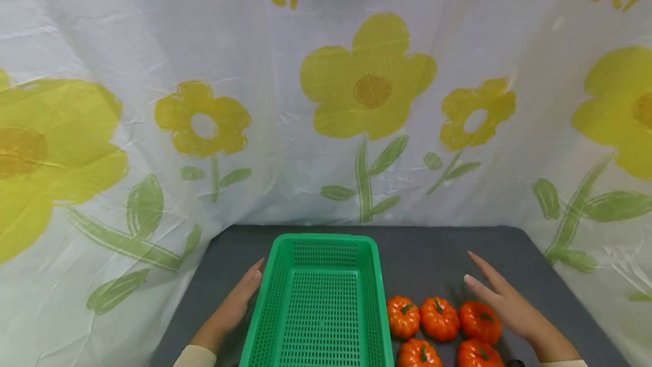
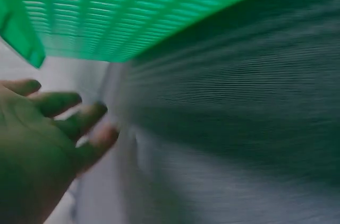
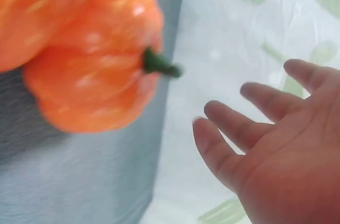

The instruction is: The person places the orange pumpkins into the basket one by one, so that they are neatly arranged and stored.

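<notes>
A green plastic basket (image 1: 322,321) with slotted walls and floor stands on the dark table, nothing inside its visible part. Just left of it, my left hand (image 1: 235,300) is held with fingers extended; in the left wrist view the hand (image 2: 48,139) is apart from the basket's wall (image 2: 101,17). Several small orange pumpkins (image 1: 440,319) with green stems lie right of the basket. My right hand (image 1: 509,304) hovers at the right-hand pumpkin (image 1: 480,322), fingers spread and holding nothing. The right wrist view shows a gap between that hand (image 3: 281,134) and a pumpkin (image 3: 101,70).
A dark grey cloth covers the table (image 1: 433,259). White curtains (image 1: 285,146) with yellow flowers hang behind and along both sides. A small black object (image 1: 515,363) sits at the bottom edge, right of the pumpkins, mostly cut off.
</notes>
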A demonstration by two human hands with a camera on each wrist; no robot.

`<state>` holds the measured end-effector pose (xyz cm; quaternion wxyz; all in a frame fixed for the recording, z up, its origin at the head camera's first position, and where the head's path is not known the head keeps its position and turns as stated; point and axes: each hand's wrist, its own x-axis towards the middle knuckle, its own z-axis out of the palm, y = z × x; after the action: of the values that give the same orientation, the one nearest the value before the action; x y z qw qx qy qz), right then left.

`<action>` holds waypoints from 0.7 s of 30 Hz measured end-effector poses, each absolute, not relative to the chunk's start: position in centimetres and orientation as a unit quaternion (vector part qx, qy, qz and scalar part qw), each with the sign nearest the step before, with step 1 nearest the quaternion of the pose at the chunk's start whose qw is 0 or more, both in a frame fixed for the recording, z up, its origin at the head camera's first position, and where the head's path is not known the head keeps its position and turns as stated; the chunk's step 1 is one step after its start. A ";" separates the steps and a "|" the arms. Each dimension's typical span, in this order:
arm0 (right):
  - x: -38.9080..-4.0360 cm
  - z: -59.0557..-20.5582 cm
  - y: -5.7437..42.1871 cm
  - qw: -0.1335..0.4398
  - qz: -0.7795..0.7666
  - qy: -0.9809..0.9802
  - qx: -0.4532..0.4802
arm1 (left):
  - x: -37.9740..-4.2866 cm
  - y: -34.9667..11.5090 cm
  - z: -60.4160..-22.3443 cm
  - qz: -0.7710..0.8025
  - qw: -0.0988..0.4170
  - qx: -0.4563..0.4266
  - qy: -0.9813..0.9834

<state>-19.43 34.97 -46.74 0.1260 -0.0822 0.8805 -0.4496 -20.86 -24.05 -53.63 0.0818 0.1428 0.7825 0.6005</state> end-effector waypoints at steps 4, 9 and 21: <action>-18.5 -48.1 36.4 0.123 -0.480 0.866 -0.066 | -20.0 -24.5 -55.6 0.676 0.094 0.184 0.708; -16.9 -50.2 38.2 0.086 -0.524 0.847 -0.043 | -19.0 -23.5 -57.2 0.793 0.157 0.196 0.555; -15.0 -54.6 41.4 0.067 -0.730 0.680 -0.007 | -18.5 -22.6 -59.0 0.783 0.094 0.239 0.567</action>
<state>-15.04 41.38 -54.62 0.0673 -0.0068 0.6802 -0.7299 -18.50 -22.59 -58.96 0.0936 0.2388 0.5672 0.7826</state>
